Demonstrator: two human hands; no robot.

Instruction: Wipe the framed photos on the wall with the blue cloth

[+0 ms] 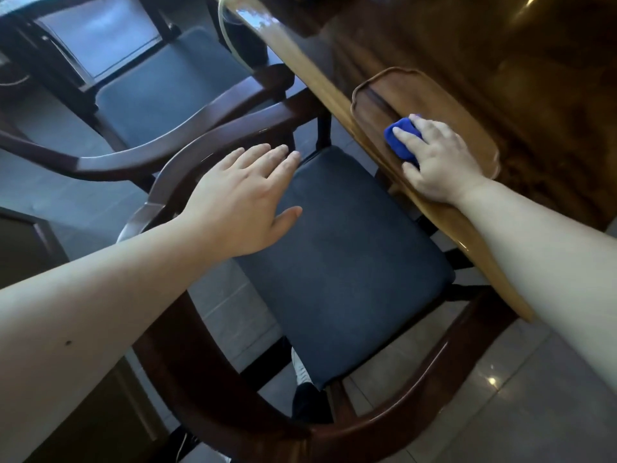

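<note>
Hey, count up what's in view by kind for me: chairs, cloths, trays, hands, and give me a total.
Chairs: 2, the near one and another behind it
Blue cloth: 1
Wooden tray: 1
Hands: 2, left hand and right hand
Total: 6

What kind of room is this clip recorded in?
Most likely a home dining room: a glossy wooden table, dark wooden chairs with padded seats pushed up to it, and a tiled floor. The right hand grips a blue cloth on a wooden tray.
</note>
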